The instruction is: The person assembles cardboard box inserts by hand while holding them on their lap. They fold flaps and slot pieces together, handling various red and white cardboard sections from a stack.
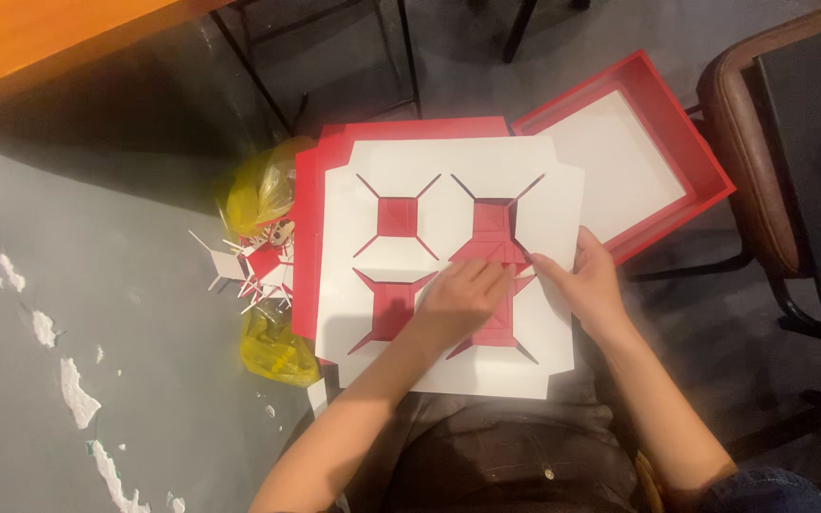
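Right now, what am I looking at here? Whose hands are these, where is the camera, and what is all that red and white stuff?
There is no machine here: a person works with two bare hands, and the single picture comes from a camera worn on their head, looking down at their lap.

On the lap lies a white card sheet with four square cut-outs, resting on a red board that shows through the holes. The left hand presses on the sheet between the two right-hand cut-outs, and the right hand steadies the sheet's right edge. Neither lifts anything.

Beside it sits an open red box with a white inside. On the grey floor lie yellow plastic bags and a small heap of red and white paper scraps. A brown chair holds a dark laptop.
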